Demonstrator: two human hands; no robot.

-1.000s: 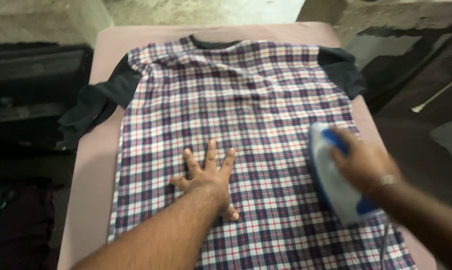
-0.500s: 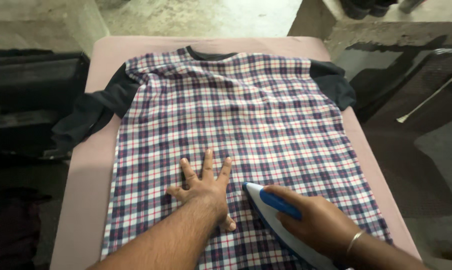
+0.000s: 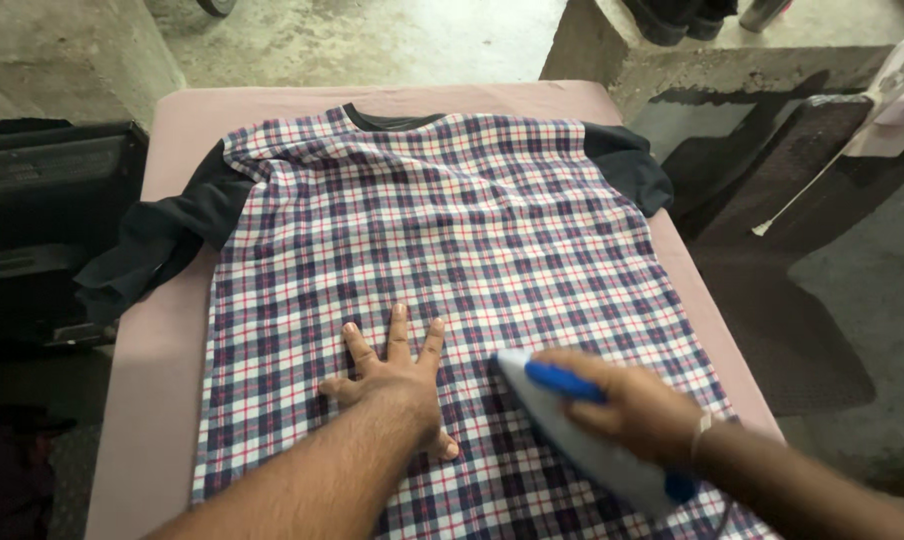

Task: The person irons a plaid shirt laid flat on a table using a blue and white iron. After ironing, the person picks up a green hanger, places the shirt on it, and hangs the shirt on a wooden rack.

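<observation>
A black sleeve is hanging off the pink table at the left of the frame. At centre, the left hand is pressing flat, fingers spread, on the checked shirt. At lower right, the right hand is gripping the iron by its blue handle, on the shirt.

A plain ironing spot, perhaps in a home or a small laundry, is suggested. A table padded in pink cloth is seen, with a checked shirt spread flat on it and an iron pressed over the fabric. Bare concrete floor and rough concrete walls are seen around it.
</observation>
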